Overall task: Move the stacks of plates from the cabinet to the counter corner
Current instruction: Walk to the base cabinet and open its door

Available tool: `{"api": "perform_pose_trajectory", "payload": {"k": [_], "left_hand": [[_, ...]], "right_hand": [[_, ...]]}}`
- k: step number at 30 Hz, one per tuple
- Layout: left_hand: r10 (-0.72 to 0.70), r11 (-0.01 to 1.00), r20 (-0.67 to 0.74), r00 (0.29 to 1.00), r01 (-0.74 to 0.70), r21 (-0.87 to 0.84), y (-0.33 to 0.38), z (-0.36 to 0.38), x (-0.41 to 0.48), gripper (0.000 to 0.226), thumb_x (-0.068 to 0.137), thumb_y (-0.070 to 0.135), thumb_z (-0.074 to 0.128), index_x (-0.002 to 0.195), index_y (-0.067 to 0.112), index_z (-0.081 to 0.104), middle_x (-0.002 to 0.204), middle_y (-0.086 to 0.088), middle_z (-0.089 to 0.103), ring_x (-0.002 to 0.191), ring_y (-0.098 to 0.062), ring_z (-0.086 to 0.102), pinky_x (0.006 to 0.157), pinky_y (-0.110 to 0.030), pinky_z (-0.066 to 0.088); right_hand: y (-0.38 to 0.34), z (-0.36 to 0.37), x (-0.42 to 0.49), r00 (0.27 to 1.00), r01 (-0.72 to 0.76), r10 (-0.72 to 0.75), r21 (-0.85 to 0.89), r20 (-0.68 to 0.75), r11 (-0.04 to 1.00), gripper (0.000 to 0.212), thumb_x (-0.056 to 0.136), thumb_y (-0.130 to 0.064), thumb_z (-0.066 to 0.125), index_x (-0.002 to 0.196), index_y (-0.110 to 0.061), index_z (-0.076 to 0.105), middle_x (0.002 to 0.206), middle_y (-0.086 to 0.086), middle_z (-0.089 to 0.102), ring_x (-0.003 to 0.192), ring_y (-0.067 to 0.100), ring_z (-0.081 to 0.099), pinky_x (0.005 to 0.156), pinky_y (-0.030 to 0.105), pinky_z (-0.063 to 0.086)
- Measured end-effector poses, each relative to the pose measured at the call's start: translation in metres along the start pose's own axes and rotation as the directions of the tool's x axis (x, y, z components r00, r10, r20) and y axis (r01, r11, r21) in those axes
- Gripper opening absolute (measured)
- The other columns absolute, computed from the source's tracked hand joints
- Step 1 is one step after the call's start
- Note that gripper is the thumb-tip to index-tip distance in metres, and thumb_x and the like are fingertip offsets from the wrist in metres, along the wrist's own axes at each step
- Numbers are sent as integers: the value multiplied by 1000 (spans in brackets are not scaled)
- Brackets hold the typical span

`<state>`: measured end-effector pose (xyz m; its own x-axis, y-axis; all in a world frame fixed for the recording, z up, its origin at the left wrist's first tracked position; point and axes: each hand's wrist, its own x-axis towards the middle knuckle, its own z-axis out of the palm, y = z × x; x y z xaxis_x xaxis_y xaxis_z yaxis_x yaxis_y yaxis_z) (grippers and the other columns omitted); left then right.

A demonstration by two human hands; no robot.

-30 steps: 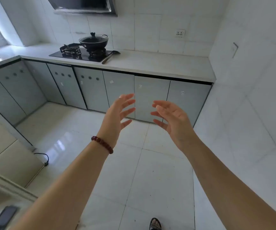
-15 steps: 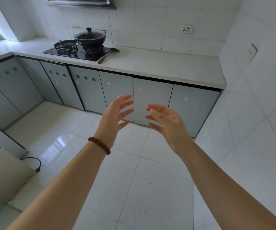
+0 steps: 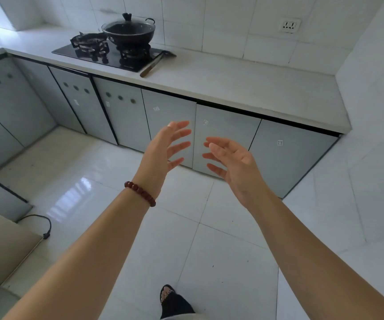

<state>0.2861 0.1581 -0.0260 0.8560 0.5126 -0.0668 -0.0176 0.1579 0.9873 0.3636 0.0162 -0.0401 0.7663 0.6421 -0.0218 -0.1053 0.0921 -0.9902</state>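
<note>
Nearest: one foot in a black open-toed sandal [image 3: 166,294] on the white tile floor [image 3: 221,262], bottom centre. Both bare forearms reach forward over the floor. Left hand [image 3: 163,153] – fingers spread, palm turned inward, holding nothing; dark red bead bracelet [image 3: 140,193] on that wrist. Right hand [image 3: 234,162] – fingers loosely curled and apart, palm facing the left hand, also empty. Hands are near each other, not touching. Black power cord [image 3: 44,224] lies on the floor at left. Beyond the hands: a row of grey cabinet doors [image 3: 223,139], all closed, so the stacks of plates are not visible – cannot tell which cabinet has them. Above, the white counter [image 3: 255,84] runs to the corner at the right wall; that corner area is bare. Further left on it: gas hob [image 3: 108,54] with a lidded black wok [image 3: 128,31], a spatula [image 3: 157,63] just beside it. Wall socket [image 3: 289,25] on the tiles behind.
</note>
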Motion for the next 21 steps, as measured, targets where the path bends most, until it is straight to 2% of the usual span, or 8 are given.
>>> {"api": "perform_pose_trajectory", "payload": {"k": [6, 12, 21], "left_hand": [[10, 1000, -7, 1000, -9, 7, -1, -34, 69, 32, 94, 43, 34, 105, 34, 63, 114, 10, 65, 104, -10, 62, 80, -29, 47], [-47, 999, -47, 998, 47, 0, -9, -60, 128, 33, 95, 42, 34, 108, 32, 62, 114, 8, 66, 106, -13, 61, 83, -31, 48], [-55, 998, -179, 982, 52, -27, -1, -89, 242, 36, 94, 43, 34, 110, 28, 62, 117, 4, 65, 105, -14, 62, 84, -30, 48]], "right_hand": [[7, 19, 73, 1000, -16, 16, 1, 7, 1000, 14, 82, -29, 65, 95, -32, 70, 109, -3, 67, 97, 12, 66, 84, 29, 51], [18, 31, 139, 997, -70, 70, -1, 34, 998, 15, 83, -28, 64, 97, -29, 69, 108, -3, 67, 96, 11, 65, 82, 28, 49], [23, 45, 276, 979, -101, 103, -24, 177, 995, 17, 79, -34, 65, 95, -32, 69, 110, -3, 68, 100, 13, 65, 82, 28, 49]]}}
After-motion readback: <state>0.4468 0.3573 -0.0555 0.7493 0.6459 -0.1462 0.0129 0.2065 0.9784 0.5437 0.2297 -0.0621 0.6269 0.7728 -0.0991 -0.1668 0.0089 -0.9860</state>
